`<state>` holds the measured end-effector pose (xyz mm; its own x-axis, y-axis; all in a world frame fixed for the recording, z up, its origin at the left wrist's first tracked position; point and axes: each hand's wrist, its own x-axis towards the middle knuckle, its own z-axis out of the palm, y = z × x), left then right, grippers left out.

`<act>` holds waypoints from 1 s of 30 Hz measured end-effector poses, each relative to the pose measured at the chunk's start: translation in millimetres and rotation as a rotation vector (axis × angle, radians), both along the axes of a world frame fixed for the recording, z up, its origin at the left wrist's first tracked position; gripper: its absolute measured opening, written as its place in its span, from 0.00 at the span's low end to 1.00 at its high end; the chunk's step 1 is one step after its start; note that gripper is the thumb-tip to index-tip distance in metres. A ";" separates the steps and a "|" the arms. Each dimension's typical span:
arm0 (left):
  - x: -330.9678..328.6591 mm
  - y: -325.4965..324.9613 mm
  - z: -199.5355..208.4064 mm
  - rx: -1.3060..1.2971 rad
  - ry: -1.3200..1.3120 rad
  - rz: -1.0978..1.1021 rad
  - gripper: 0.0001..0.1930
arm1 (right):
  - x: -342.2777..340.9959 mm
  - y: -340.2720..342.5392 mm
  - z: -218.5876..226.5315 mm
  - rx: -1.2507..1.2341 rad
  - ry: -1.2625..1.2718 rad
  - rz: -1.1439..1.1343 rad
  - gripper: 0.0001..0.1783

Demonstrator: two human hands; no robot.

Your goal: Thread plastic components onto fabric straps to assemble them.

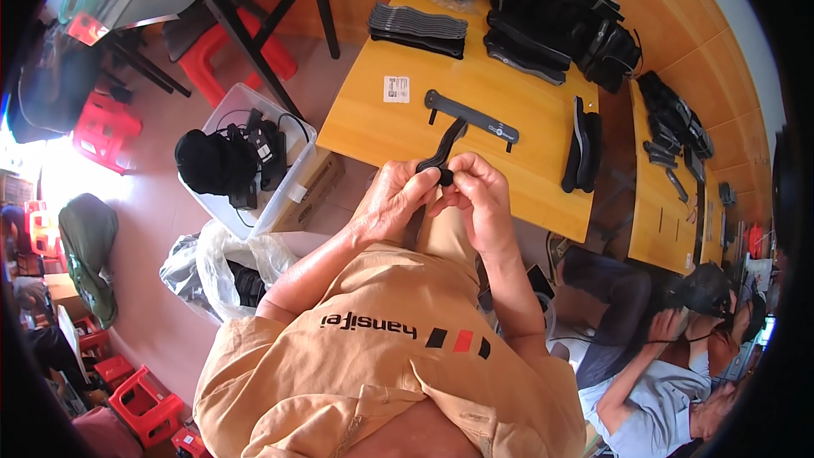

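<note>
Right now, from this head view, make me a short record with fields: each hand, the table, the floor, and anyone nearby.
Left hand: holding a black strap
Right hand: fingers pinching the strap's near end
Table: yellow top; a dark band, a white label, a stack of dark strips
Floor: clear bin holding black items, red stools
Nearby: a person in a light top, lower right
</note>
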<state>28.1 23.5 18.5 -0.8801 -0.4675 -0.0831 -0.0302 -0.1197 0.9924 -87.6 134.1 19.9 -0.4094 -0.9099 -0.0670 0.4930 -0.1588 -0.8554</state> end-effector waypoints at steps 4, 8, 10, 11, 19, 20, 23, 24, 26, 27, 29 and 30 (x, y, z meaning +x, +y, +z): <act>-9.7 4.9 0.4 -0.113 -0.005 0.064 0.18 | 8.1 -1.2 2.0 0.031 0.663 -0.200 0.08; -11.1 6.5 -16.0 -0.100 0.012 0.094 0.15 | 6.1 -7.7 0.0 0.014 0.983 -0.299 0.12; -9.2 6.2 -15.0 -0.099 0.012 0.071 0.14 | 6.7 -8.8 -6.7 0.005 0.950 -0.293 0.13; -7.8 6.7 -12.0 -0.079 -0.011 0.071 0.14 | 6.8 -8.4 -9.3 -0.005 0.918 -0.281 0.13; 30.8 -19.3 -21.2 0.268 -0.063 0.160 0.19 | -74.5 20.9 -29.6 0.238 0.253 -0.667 0.13; 38.3 -25.9 -16.8 0.352 -0.062 0.170 0.19 | -102.8 36.1 -38.8 0.230 0.287 -0.740 0.12; 71.1 -45.4 -16.3 0.627 -0.127 0.292 0.19 | -169.5 74.5 -43.1 0.252 0.270 -0.918 0.12; 87.2 -57.0 -16.1 0.670 -0.065 0.330 0.19 | -183.2 83.6 -35.8 0.282 0.153 -1.053 0.12; 122.4 -91.5 -21.4 0.683 0.087 0.339 0.19 | -218.9 134.1 -32.0 0.179 0.163 -0.954 0.15; 132.7 -105.0 -27.5 0.655 0.170 0.319 0.19 | -210.5 130.1 -12.2 0.233 0.157 -0.970 0.16; 127.1 -106.1 -25.4 0.619 0.187 0.270 0.19 | -178.8 111.8 17.9 0.227 0.210 -0.821 0.17; 114.7 -100.1 -26.9 0.623 0.142 0.351 0.18 | -166.1 104.5 27.5 0.229 0.207 -0.821 0.17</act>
